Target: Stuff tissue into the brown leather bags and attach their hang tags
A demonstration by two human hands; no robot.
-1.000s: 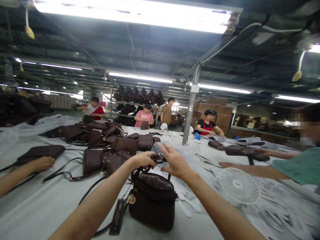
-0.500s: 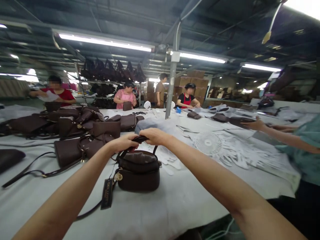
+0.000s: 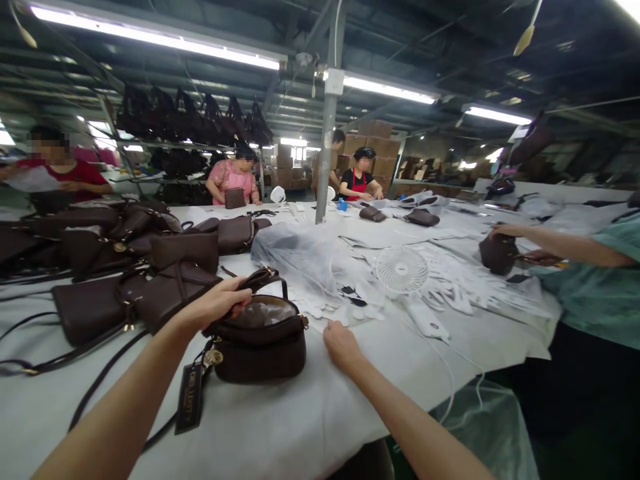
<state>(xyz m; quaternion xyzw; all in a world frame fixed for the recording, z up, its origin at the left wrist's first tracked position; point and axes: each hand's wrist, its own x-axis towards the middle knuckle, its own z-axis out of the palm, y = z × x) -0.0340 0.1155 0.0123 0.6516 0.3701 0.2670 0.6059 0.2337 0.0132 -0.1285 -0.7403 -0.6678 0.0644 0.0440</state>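
A small dark brown handbag (image 3: 260,357) stands upright on the white-covered table, its top open and pale stuffing (image 3: 270,313) showing inside. My left hand (image 3: 225,300) is closed around its handle at the left. From the bag's left side hang a round gold charm (image 3: 213,357) and a black tag (image 3: 189,399). To the right of the bag, my right hand (image 3: 341,343) is low over the table with fingers curled, beside white cut-out pieces (image 3: 325,310). Whatever its fingertips hold is hidden.
Several brown bags (image 3: 93,307) are heaped at the left. A white fan (image 3: 401,270) lies beyond my right hand, its cable (image 3: 450,373) running over the table edge. A metal post (image 3: 327,147) rises at the back. At right, a co-worker's hands (image 3: 525,243) handle another bag.
My right hand has let go of the handle and moved down to the right of the bag. My left hand still holds the handle. The view has shifted right.
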